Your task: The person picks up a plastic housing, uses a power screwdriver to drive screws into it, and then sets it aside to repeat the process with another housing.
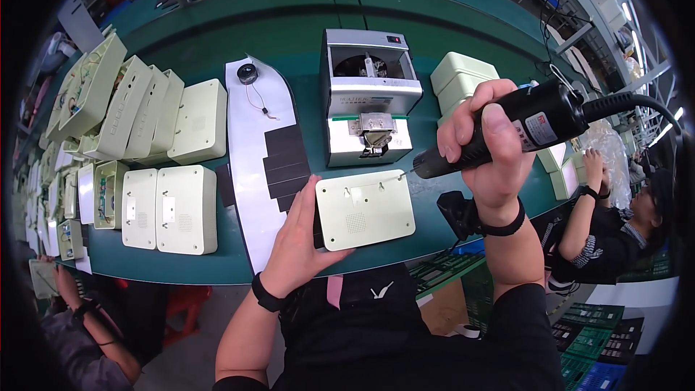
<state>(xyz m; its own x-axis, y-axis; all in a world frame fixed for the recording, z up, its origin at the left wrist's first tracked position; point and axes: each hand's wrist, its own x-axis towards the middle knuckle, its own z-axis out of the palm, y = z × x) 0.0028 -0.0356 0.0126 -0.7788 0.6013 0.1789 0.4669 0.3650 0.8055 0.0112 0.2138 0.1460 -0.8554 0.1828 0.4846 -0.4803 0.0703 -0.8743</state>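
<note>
A cream plastic housing (384, 224) lies on the green bench in front of me, its flat face up, with keyhole slots, a speaker grille and corner holes. My left hand (295, 240) grips it, fingers along its left side and thumb at the near edge. My right hand (496, 141) is wrapped round a black electric screwdriver (550, 112) with a thick cable. The screwdriver slants down to the left, its bit at the housing's far right corner hole. Whether the bit touches a screw is too small to tell.
Behind the housing stands a screw feeder (371, 98). Left of it, a white sheet (242, 166) bears black foam pieces (284, 159) and a small round speaker (247, 74). Stacked cream housings (199, 119) crowd the left; more cream cases (463, 76) stand right. Co-workers (612, 224) sit on both sides.
</note>
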